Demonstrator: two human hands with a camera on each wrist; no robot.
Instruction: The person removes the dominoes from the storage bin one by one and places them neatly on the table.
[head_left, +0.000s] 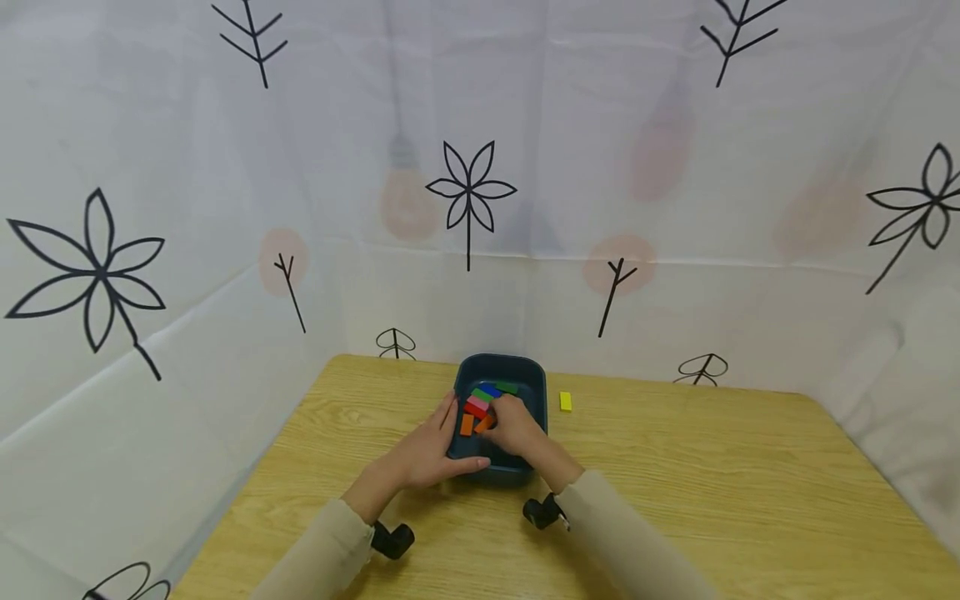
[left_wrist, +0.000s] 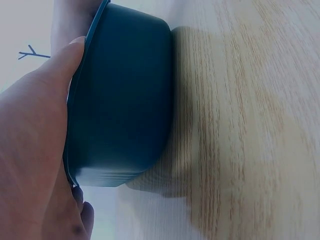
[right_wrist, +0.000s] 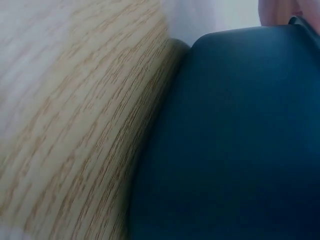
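Note:
A dark teal plastic bin point(head_left: 538, 392) stands on the wooden table, with several small coloured blocks inside. My left hand point(head_left: 426, 450) rests against its near left corner, fingers straight along the left side and thumb on the near rim. In the left wrist view the thumb point(left_wrist: 67, 57) lies on the rim. My right hand point(head_left: 517, 425) reaches over the right part of the bin and pinches an orange block point(head_left: 483, 424) with its fingertips. Beside that lies another orange block point(head_left: 467, 425). Red point(head_left: 476, 410), pink point(head_left: 478, 402), blue point(head_left: 491, 390) and green blocks point(head_left: 507, 388) lie farther back.
A yellow block point(head_left: 566, 402) lies on the table point(head_left: 675, 467) just right of the bin. Behind the table hangs a white cloth point(head_left: 555, 317) printed with black plant drawings. Black wrist cameras point(head_left: 393, 540) sit below both wrists.

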